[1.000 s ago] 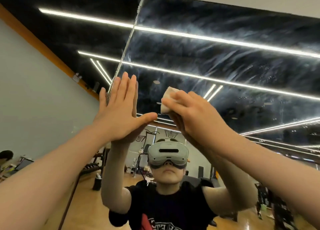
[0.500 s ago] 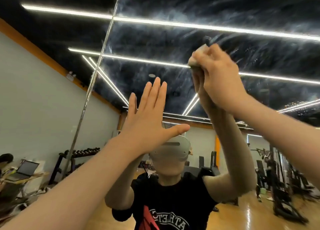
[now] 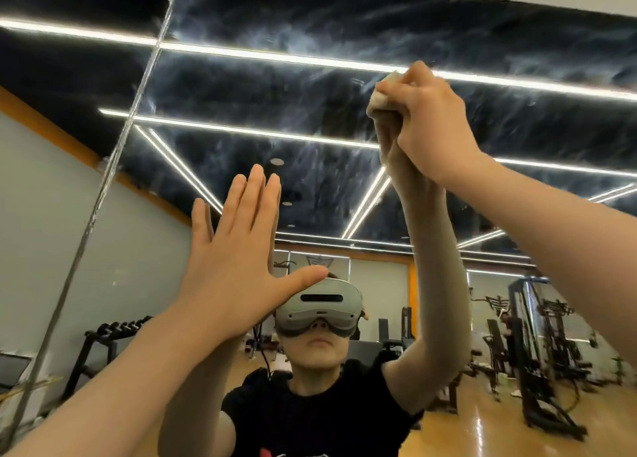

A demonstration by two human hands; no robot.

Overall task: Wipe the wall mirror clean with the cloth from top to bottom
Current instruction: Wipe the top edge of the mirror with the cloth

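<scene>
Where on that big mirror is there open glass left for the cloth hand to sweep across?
Open glass lies between the right hand, which grips the cloth, and the mirror seam to its left, above the flat left hand. More lies right of the right hand, up to the mirror's top edge. Lower centre is crowded by the left hand and both forearms.

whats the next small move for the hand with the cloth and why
Probably drag the cloth sideways along this upper band. The right hand grips it high against the mirror, where hazy smears show on both sides, while the left hand lies flat on the glass.
</scene>
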